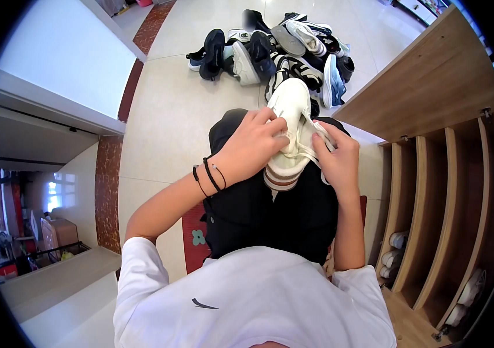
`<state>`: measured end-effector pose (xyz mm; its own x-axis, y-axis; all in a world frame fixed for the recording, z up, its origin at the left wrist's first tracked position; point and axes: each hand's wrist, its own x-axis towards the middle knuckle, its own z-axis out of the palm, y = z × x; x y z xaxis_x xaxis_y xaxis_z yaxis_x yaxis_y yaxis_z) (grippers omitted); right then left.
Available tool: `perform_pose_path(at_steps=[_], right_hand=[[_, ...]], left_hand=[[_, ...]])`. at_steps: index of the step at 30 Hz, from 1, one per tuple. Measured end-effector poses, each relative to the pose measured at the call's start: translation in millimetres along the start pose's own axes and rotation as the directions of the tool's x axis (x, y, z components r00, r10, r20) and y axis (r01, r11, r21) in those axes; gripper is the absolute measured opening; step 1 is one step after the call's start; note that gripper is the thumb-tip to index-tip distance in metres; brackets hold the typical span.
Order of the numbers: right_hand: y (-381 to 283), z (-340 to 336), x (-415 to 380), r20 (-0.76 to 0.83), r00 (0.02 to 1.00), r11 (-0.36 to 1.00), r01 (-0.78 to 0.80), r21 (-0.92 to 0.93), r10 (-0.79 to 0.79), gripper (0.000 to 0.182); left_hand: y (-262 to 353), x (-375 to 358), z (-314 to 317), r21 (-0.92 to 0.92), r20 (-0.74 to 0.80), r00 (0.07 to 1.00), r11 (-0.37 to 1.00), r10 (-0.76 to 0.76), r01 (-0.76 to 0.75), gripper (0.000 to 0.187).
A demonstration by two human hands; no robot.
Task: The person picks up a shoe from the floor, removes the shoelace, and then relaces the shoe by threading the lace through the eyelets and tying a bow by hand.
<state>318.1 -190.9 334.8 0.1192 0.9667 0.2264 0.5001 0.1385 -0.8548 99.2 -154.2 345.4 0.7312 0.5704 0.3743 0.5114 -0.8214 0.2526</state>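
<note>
Holding 1 cream-white shoe [290,107] over black-fabric lap [276,223], rounded toe toward jumbled shoe pile [267,55] on glossy tile floor [160,124]. Closing curled left grip [257,139] on smooth upper; pinching with nearly closed right grip [339,159] at lace or collar edge, can't tell which. See wood-grain cabinet [447,203], right, with slatted dividers.

Home entryway | shoe cabinet [432,214] open | shoe pile [276,52] on tiled floor [160,116]
</note>
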Motion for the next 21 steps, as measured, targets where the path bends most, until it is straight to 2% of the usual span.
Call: perform_pose_path(at_steps=[2, 3, 6, 7, 9, 10, 12, 16, 20, 21], right_hand=[[-0.6, 2.2, 0.7, -0.019, 0.995, 0.994, 0.099, -0.040, -0.100, 0.025], [-1.1, 3.2, 1.6, -0.019, 0.995, 0.994, 0.101, -0.041, -0.102, 0.025], [-0.7, 6.5, 0.8, -0.031, 0.992, 0.992, 0.119, -0.047, -0.120, 0.026], [-2.6, 5.3, 1.7, -0.019, 0.994, 0.994, 0.104, -0.046, -0.105, 0.026], [-4.3, 3.7, 2.5, -0.006, 0.996, 0.995, 0.088, -0.048, -0.088, 0.026], [-4.9, 3.6, 3.0, 0.001, 0.997, 0.996, 0.078, -0.051, -0.078, 0.026], [-3.8, 5.3, 3.5, 0.008, 0.998, 0.996, 0.067, -0.056, -0.066, 0.026], [2.3, 9.6, 2.5, -0.012, 0.994, 0.992, 0.106, -0.069, -0.107, 0.028], [-3.0, 9.9, 2.0, -0.028, 0.994, 0.992, 0.099, -0.080, -0.101, 0.028], [-2.8, 9.0, 2.6, -0.030, 0.994, 0.992, 0.098, -0.078, -0.101, 0.028]], left_hand=[[0.2, 5.8, 1.0, -0.058, -0.045, 0.999, 0.998, 0.016, -0.018, 0.031], [1.6, 8.6, 0.7, -0.057, -0.046, 0.999, 0.998, 0.016, -0.018, 0.031], [3.4, 14.0, 4.5, -0.002, -0.086, 0.981, 0.985, 0.172, -0.172, 0.027], [2.6, 14.5, 4.7, -0.002, -0.084, 0.982, 0.985, 0.172, -0.172, 0.027], [3.8, 17.0, 2.1, 0.053, 0.035, 0.965, 0.964, 0.259, -0.261, 0.020], [4.4, 19.6, -1.0, 0.052, 0.035, 0.965, 0.964, 0.260, -0.261, 0.020], [6.1, 24.2, -6.6, 0.132, 0.224, 0.931, 0.937, 0.289, -0.323, 0.014], [2.3, 30.4, 4.6, 0.161, 0.273, 0.892, 0.897, 0.360, -0.411, 0.015], [3.1, 25.2, 0.4, 0.093, 0.239, 0.930, 0.947, 0.279, -0.308, 0.015], [1.3, 24.9, 2.3, 0.090, 0.159, 0.946, 0.950, 0.282, -0.298, 0.016]])
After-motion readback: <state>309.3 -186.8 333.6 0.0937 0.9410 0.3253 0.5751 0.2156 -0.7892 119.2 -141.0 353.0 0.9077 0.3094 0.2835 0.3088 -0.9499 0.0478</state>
